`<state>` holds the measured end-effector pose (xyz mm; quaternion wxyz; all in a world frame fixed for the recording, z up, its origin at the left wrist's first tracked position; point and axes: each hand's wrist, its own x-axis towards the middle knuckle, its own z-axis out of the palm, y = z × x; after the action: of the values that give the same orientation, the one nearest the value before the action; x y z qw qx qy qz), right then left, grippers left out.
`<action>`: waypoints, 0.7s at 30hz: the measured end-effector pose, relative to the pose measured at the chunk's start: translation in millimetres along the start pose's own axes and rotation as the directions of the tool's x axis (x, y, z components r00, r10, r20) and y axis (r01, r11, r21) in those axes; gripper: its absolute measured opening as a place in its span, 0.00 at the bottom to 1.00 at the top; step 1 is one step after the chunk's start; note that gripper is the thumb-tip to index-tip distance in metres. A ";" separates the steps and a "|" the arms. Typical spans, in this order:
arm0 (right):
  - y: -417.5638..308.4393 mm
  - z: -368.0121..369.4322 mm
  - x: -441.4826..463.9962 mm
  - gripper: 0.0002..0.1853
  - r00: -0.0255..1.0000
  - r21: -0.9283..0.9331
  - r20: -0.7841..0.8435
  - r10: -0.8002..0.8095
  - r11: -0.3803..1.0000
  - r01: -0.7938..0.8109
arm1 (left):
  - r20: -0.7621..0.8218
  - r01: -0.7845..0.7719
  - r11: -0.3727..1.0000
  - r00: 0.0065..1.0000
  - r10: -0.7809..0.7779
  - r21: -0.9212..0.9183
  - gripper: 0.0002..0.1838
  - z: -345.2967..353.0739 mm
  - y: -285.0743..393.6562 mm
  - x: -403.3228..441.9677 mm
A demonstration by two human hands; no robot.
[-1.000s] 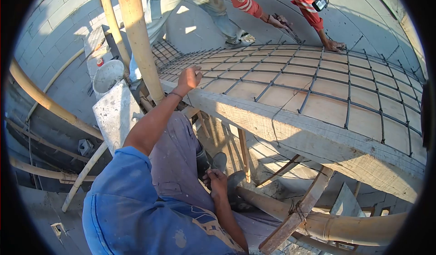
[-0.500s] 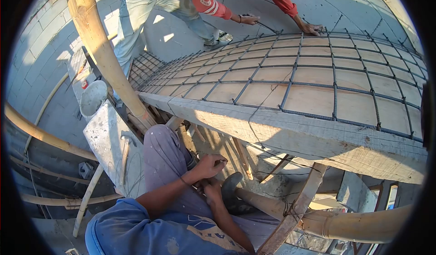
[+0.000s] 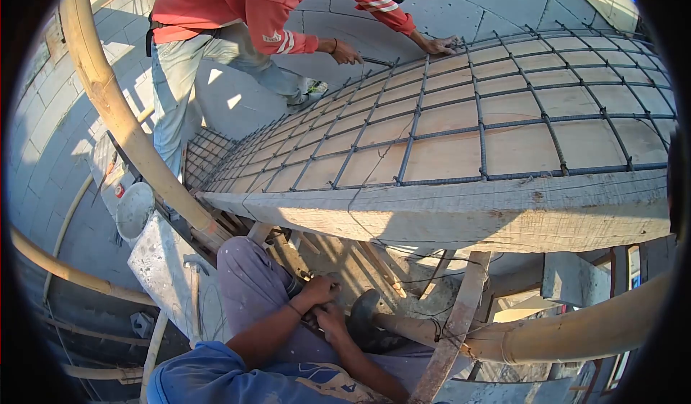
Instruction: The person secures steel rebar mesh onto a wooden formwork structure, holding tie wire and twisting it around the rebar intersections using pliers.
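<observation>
Above my lap, my left hand is closed, its fingers curled in a pinch. Just below it, my right hand is also closed, and the two hands touch or nearly touch. What they hold, if anything, is too small and hidden to make out. Beneath them are my grey-purple trousers and a dark boot. A hammer lies on a speckled board to the left of my knee.
A rebar grid lies over plywood behind a thick timber beam. A co-worker in a red top bends over its far side, holding a tool. Bamboo poles stand left and cross at lower right. A bucket sits left.
My view has shifted, so the grid and co-worker appear further left. My left hand has come down closer to my right. The co-worker's tool hand has moved back along the grid.
</observation>
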<state>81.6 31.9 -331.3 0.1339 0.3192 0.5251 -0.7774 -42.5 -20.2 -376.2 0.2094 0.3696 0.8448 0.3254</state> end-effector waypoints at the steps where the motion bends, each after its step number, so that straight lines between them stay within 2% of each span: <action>1: 0.9 -0.9 0.2 0.06 1.000 0.000 0.000 0.003 1.000 -0.003 | 0.001 0.003 1.000 1.000 -0.003 -0.002 0.18 -0.7 2.7 -0.7; 4: 3.0 -1.0 0.4 0.07 1.000 0.020 0.005 -0.020 1.000 0.020 | 0.059 0.101 0.995 0.993 -0.100 -0.009 0.18 -2.4 6.5 -0.6; 10: -0.8 -0.7 -2.0 0.08 1.000 -0.002 0.015 -0.017 1.000 0.017 | 0.049 0.085 0.996 0.995 -0.083 -0.037 0.17 -3.1 7.1 -2.2; 16: 1.8 -1.9 -0.6 0.08 0.999 0.004 0.028 -0.016 1.000 0.015 | 0.074 0.080 0.996 0.994 -0.082 0.030 0.19 -0.5 2.9 -1.0; 21: -0.2 -1.4 -2.1 0.09 1.000 -0.001 0.016 0.006 1.000 -0.006 | 0.059 0.070 0.997 0.996 -0.072 0.034 0.16 0.4 3.5 -0.9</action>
<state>83.6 32.9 -330.1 0.1404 0.3145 0.5234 -0.7794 -40.1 -18.9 -373.9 0.2400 0.3524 0.8557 0.2931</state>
